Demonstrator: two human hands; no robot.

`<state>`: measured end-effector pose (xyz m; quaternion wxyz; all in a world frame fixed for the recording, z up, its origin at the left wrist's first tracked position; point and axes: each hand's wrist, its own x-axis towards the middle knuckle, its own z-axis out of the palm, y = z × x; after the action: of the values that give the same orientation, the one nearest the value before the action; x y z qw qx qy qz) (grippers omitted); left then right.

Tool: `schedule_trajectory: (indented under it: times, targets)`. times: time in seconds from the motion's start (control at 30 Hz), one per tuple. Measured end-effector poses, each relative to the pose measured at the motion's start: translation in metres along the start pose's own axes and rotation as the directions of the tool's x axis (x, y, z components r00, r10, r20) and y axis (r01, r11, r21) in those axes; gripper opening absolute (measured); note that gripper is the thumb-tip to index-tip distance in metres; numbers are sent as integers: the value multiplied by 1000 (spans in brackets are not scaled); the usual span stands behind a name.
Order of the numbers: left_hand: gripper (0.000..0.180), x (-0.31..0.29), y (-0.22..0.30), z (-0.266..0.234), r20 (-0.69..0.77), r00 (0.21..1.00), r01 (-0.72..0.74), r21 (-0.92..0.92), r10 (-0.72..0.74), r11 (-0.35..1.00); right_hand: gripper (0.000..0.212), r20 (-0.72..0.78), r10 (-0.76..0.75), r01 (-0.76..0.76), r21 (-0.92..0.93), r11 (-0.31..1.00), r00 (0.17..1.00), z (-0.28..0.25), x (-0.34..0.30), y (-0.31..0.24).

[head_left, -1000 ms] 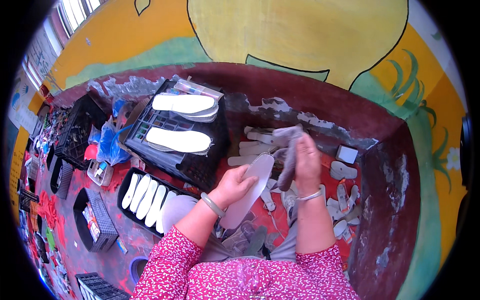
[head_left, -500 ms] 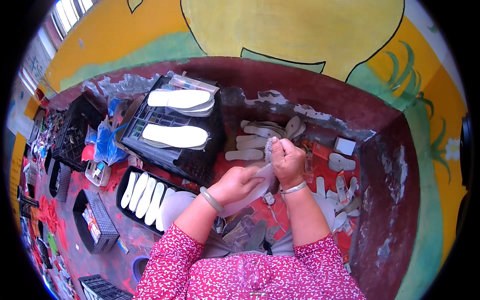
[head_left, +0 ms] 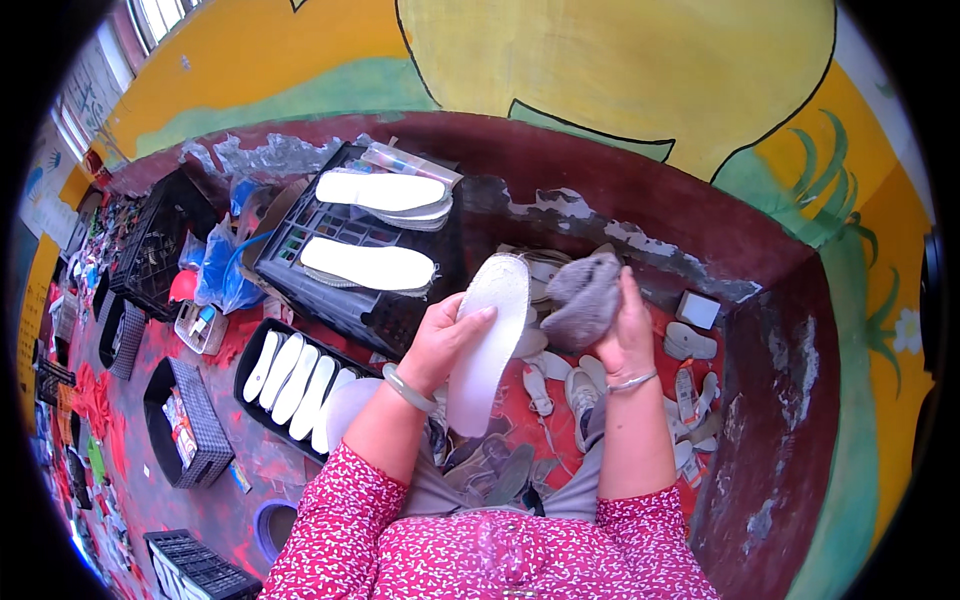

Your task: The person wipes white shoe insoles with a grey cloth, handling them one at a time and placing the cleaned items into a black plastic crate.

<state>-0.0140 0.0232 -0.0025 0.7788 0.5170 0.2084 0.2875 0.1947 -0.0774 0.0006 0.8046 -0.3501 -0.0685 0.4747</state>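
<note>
In my left hand (head_left: pixel 436 345) a white insole (head_left: pixel 488 335) stands nearly upright, pinched with the thumb across its face. Its upper edge looks a little frayed. My right hand (head_left: pixel 630 335) is closed around a grey fuzzy piece (head_left: pixel 584 298), folded or curled, whose exact kind I cannot make out. The two held pieces are apart, side by side above my lap. Behind the grey piece, more pale insoles (head_left: pixel 545 268) lie in a heap, partly hidden.
Stacks of white insoles (head_left: pixel 368 263) rest on an upturned black crate (head_left: pixel 375 325). A black basket (head_left: pixel 250 392) holds a row of insoles at left. A white corded device (head_left: pixel 538 390) and shoes (head_left: pixel 582 395) are before me. A maroon wall (head_left: pixel 770 330) bounds the right.
My hands, close together on the pieces before, have moved apart. The white insole has swung upright in my left hand, and the grey fuzzy piece is now separate in my right.
</note>
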Motion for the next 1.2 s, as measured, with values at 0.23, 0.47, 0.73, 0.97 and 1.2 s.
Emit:
schedule_trajectory:
  times: [0.23,0.47,0.73,0.97,1.2]
  targets:
    - [23,7,-20,11,3,999,-34,89,34,995,31,305,71,-8,-204,979,950,22,-14,40]
    - [23,7,-23,2,-65,994,-75,230,93,970,35,179,111,-89,-126,988,978,26,-17,21]
    - [23,5,-21,10,15,1000,2,203,-5,979,41,301,191,-112,-262,959,934,15,-10,37]
    - [25,11,-33,5,-168,978,-79,258,125,963,40,251,93,17,-404,915,964,25,-14,57]
    - [27,10,-36,16,-263,943,-153,196,203,969,36,361,-107,327,-631,703,927,17,-10,76]
